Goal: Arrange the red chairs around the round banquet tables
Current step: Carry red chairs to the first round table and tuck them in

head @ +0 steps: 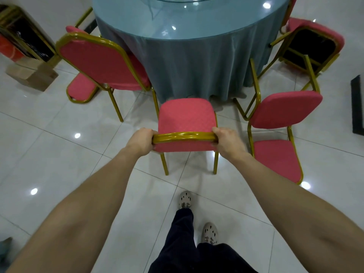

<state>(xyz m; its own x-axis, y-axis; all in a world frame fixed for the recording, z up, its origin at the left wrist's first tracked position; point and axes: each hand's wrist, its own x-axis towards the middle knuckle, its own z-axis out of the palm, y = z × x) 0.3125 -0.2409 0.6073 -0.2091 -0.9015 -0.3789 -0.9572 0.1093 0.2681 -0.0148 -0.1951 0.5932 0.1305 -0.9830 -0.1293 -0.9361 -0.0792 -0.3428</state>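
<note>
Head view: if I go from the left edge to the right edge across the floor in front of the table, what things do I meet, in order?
First the cardboard box → left chair → middle chair → right chair → black mat.

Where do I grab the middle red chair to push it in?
Take the gold top rail of its backrest from behind, one hand at each corner, as the left hand and right hand do. The seat faces the table.
</note>
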